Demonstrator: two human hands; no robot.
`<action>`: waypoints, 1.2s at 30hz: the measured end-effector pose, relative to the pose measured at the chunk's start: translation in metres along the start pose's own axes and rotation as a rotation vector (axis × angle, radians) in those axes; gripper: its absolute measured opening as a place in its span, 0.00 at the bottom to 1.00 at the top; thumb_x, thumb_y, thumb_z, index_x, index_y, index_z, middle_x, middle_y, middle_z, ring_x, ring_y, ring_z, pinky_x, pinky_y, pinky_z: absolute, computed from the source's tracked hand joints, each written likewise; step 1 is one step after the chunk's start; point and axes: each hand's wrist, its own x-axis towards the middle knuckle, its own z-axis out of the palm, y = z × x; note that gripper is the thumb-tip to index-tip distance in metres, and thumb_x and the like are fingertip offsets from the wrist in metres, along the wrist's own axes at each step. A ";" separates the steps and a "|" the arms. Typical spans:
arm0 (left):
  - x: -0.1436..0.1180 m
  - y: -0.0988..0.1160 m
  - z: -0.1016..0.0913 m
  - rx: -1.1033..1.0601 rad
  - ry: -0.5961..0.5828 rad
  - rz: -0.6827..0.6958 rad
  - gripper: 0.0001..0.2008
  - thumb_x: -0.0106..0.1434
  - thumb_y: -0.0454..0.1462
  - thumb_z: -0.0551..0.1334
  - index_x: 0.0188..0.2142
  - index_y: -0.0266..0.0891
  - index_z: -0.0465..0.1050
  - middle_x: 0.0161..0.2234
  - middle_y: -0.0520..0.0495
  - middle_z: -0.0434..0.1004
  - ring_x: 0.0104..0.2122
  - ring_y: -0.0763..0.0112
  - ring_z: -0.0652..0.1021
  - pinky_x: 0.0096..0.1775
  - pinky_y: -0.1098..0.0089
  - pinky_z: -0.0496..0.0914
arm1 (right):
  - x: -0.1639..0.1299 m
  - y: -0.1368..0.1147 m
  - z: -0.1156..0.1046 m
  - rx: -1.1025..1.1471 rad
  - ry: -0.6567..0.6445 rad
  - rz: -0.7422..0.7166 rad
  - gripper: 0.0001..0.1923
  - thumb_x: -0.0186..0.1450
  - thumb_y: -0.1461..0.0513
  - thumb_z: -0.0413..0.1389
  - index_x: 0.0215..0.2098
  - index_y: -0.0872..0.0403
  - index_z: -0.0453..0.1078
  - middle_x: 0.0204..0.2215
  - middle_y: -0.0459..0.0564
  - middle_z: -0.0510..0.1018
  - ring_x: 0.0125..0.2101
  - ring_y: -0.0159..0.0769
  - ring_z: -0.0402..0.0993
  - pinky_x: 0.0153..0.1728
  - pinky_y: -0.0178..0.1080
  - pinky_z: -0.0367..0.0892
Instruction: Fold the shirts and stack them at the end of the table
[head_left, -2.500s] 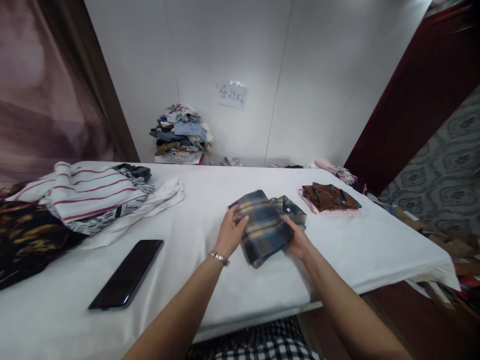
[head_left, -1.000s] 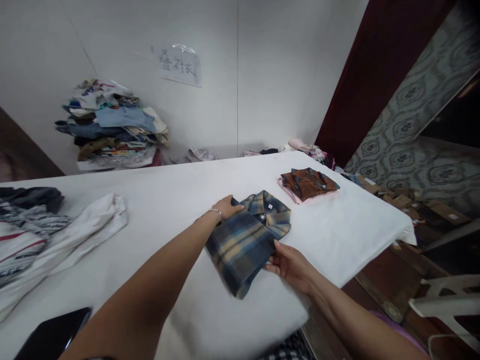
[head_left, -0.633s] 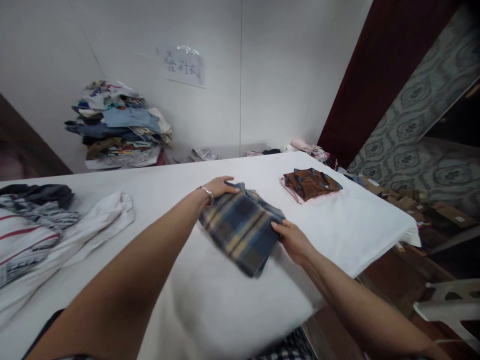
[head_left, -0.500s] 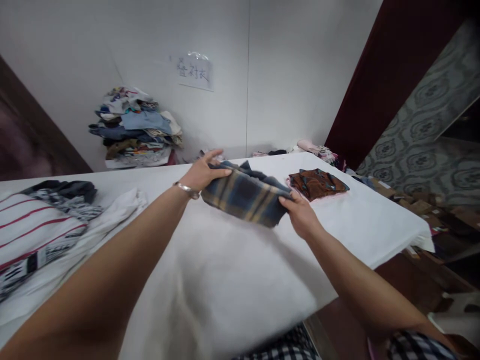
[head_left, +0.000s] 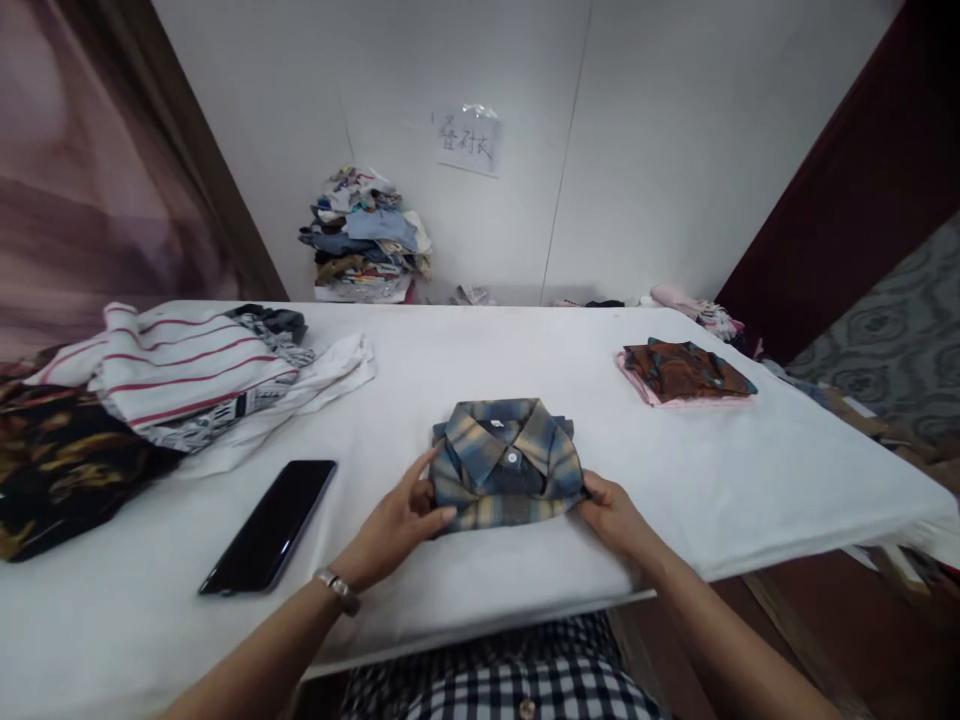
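- Left hand grips the folded blue-and-tan plaid shirt at its left edge.
- Right hand pinches its right corner.
- Shirt lies collar-up on the white surface.

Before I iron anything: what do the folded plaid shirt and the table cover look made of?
Plaid shirt: soft woven cloth, likely brushed cotton flannel; matte, blurred checks, white button at the collar. Table cover: thin white fabric, matte, draping slackly over the edge.
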 end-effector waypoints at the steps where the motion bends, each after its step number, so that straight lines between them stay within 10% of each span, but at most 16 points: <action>1: 0.002 0.002 0.000 -0.042 0.014 -0.034 0.38 0.55 0.47 0.62 0.62 0.40 0.53 0.24 0.54 0.72 0.24 0.70 0.72 0.28 0.70 0.67 | -0.001 -0.005 -0.002 0.059 -0.021 0.032 0.18 0.51 0.66 0.56 0.40 0.48 0.77 0.39 0.46 0.79 0.46 0.47 0.70 0.53 0.47 0.60; 8: 0.037 0.024 0.015 -0.105 0.171 -0.130 0.32 0.56 0.50 0.59 0.56 0.35 0.61 0.25 0.52 0.73 0.30 0.67 0.75 0.33 0.68 0.68 | 0.036 -0.028 -0.002 0.073 0.278 0.191 0.26 0.51 0.57 0.64 0.49 0.49 0.71 0.29 0.46 0.79 0.35 0.41 0.74 0.43 0.45 0.66; 16: 0.015 0.021 0.021 0.233 0.227 -0.035 0.21 0.59 0.43 0.56 0.51 0.41 0.66 0.20 0.55 0.67 0.23 0.69 0.71 0.27 0.70 0.63 | 0.023 -0.005 0.007 0.005 0.247 0.021 0.19 0.53 0.60 0.61 0.44 0.49 0.74 0.24 0.43 0.77 0.27 0.38 0.70 0.33 0.41 0.66; 20: 0.009 0.014 0.014 0.471 0.187 -0.072 0.21 0.60 0.43 0.55 0.51 0.39 0.67 0.29 0.48 0.75 0.29 0.64 0.75 0.32 0.66 0.66 | 0.014 -0.003 -0.002 -0.297 0.293 -0.074 0.17 0.54 0.59 0.60 0.43 0.45 0.75 0.35 0.47 0.79 0.39 0.46 0.72 0.47 0.50 0.63; 24: 0.017 0.044 0.014 0.500 0.364 0.190 0.22 0.63 0.47 0.53 0.52 0.37 0.66 0.46 0.40 0.74 0.45 0.60 0.75 0.45 0.62 0.69 | 0.019 -0.040 0.008 -0.540 0.344 -0.435 0.20 0.60 0.56 0.56 0.51 0.47 0.70 0.55 0.51 0.69 0.57 0.46 0.60 0.59 0.50 0.51; 29: 0.040 0.069 0.036 0.635 0.261 0.454 0.23 0.67 0.45 0.48 0.57 0.37 0.62 0.60 0.40 0.62 0.61 0.60 0.61 0.60 0.56 0.56 | 0.044 -0.066 0.041 -0.851 0.185 -0.529 0.28 0.67 0.51 0.46 0.63 0.52 0.56 0.66 0.52 0.50 0.66 0.43 0.39 0.62 0.53 0.40; 36: 0.060 0.008 0.065 0.879 -0.019 0.250 0.29 0.67 0.50 0.44 0.62 0.38 0.55 0.65 0.42 0.52 0.65 0.58 0.52 0.61 0.48 0.51 | 0.069 -0.014 0.054 -1.077 -0.174 -0.118 0.39 0.66 0.40 0.35 0.66 0.54 0.48 0.66 0.54 0.47 0.66 0.44 0.40 0.62 0.54 0.39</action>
